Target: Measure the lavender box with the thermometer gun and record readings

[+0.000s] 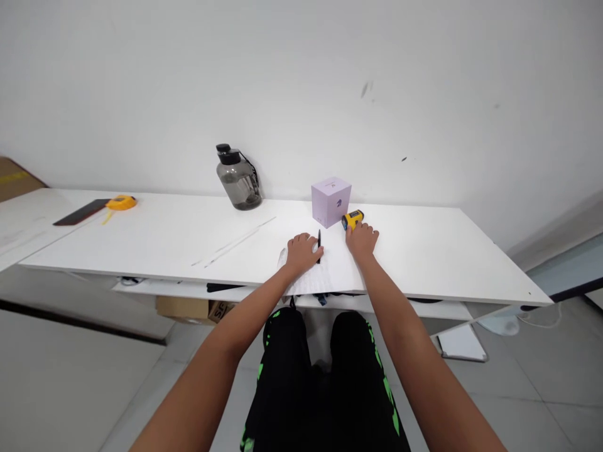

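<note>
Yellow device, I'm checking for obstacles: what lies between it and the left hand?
The head view shows a black pen there, at the left hand.

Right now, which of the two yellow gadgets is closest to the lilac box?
The yellow-and-black gadget at your right hand, just beside the lilac box; the rounder yellow one lies far left, by a dark flat strip.

grey see-through bottle, black lid, near wall; orange tape measure at end of dark flat strip, left; cardboard box under white desk; white dark-edged panel on floor, right
</note>
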### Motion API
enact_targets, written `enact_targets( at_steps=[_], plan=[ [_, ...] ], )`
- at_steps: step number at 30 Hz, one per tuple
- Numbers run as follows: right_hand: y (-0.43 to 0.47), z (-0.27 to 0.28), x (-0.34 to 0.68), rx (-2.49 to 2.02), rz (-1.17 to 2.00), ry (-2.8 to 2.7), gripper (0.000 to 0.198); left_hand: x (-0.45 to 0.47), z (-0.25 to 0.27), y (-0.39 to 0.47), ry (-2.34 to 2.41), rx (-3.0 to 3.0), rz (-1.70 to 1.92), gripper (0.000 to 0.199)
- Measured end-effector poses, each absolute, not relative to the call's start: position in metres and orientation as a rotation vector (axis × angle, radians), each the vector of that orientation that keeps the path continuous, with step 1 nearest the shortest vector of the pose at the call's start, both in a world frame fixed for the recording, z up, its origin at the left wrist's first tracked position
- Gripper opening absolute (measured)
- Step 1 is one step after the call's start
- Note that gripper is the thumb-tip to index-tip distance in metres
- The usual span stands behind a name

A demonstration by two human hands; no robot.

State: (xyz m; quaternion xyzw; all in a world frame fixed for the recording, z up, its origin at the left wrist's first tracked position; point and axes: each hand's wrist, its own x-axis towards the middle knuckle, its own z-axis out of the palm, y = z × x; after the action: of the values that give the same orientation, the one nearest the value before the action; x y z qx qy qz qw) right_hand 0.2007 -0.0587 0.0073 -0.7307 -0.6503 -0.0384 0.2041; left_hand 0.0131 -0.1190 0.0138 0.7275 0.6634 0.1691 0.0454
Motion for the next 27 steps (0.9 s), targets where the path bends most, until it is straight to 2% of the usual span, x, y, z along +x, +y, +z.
enact_targets(
  at_steps=[4, 7, 13, 21, 27],
  plan=[
    [-0.05, 0.006, 0.199, -2.041, -0.1, -1.791, 0.05, 0.017, 0.017, -0.098, 1.945, 2.258, 0.56, 0.024],
    [-0.05, 0.007, 0.199, -2.046, -0.113, -1.777, 0.05, 0.016, 0.017, -0.086, 1.899, 2.267, 0.601, 0.019],
    [-0.045, 0.006, 0.202, -2.053, -0.154, -1.796, 0.052, 0.013, 0.016, -0.079, 2.009, 2.166, 0.586, 0.02],
    [-0.036, 0.001, 0.203, -2.059, -0.166, -1.765, 0.054, 0.007, 0.022, -0.088, 2.161, 2.065, 0.473, 0.033],
    [-0.035, -0.002, 0.206, -2.028, -0.152, -1.74, 0.053, 0.0, 0.023, -0.092, 2.258, 1.933, 0.581, 0.035]
  ],
)
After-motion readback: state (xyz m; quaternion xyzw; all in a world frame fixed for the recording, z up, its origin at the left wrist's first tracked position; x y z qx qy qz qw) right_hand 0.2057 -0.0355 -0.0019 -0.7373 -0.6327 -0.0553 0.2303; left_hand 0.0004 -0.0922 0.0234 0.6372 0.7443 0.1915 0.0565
